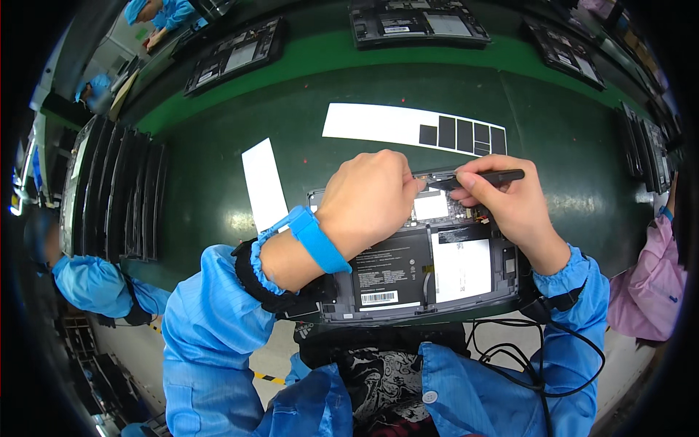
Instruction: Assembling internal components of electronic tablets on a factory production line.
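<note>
An opened dark laptop base (466, 302) lies on the bench in front of me. Inside it are a black battery (389, 266) and a part with a white face (462, 269); the circuit board (455, 211) runs along the far side. My left hand (375, 193) bends over the board's far edge, thumb and fingertips pinched together; whatever is between them is hidden. In my right hand (502, 200) is a slim black hand tool (502, 177), held like a pen. Its narrow end points left, close to my left fingertips. A blue wrist strap (320, 240) circles my left wrist.
Beyond the laptop lies a white sheet with black stickers (464, 133); a blank white strip (264, 182) is left of it. Several laptop bases stand in a row (116, 193) at left. More opened units (419, 25) line the far side. Black cables (539, 364) hang by my right arm.
</note>
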### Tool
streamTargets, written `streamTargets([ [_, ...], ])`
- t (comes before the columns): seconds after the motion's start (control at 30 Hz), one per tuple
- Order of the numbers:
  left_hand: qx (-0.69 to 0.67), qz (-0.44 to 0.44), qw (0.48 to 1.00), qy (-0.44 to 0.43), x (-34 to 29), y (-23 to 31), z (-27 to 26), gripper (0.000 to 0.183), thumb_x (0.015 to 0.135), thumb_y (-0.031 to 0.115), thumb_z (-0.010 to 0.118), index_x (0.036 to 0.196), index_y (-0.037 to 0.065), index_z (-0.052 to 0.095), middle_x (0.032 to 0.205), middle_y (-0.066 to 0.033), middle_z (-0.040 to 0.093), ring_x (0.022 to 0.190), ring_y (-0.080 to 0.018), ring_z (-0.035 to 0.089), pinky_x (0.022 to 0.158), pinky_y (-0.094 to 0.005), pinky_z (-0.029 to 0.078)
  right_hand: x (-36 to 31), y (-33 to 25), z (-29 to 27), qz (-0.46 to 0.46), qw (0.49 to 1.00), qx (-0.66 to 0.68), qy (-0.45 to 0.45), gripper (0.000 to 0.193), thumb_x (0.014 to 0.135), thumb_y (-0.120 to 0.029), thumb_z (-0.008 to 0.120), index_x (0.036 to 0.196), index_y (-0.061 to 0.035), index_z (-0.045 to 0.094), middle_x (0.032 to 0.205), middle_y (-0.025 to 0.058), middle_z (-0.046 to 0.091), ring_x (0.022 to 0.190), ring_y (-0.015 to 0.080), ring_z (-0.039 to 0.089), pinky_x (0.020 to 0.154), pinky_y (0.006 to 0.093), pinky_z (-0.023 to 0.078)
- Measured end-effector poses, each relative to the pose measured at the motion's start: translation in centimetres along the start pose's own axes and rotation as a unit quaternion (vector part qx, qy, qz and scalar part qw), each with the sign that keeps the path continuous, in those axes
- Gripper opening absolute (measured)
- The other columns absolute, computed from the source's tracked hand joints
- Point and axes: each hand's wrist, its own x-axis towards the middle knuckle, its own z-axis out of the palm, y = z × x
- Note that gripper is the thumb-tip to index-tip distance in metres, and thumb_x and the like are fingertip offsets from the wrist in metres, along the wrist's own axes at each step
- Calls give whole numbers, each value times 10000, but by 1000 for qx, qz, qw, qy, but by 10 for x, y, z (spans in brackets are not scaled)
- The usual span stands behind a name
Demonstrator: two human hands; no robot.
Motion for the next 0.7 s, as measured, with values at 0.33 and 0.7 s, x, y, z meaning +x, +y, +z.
streamTargets([
  [0.33, 31, 1, 999, 13, 4, -1, -1, 321, 797, 274, 682, 692, -27, 645, 595, -183, 609, 582, -319, 624, 580, -387, 488, 0, -2, 0, 9, 1000, 3, -12, 145, 870, -53, 616, 956, 62, 638, 856, 102, 664, 802, 154, 670, 684, 227, 536],
  [0.7, 45, -56, 995, -71, 16, -1, -16, 443, 748, 393, 716, 535, 22, 600, 457, -109, 547, 440, -231, 545, 491, -358, 454, 2, 7, -2, -83, 996, 14, 38, 172, 891, -96, 610, 933, 69, 628, 837, 122, 658, 801, 185, 670, 701, 256, 558],
])
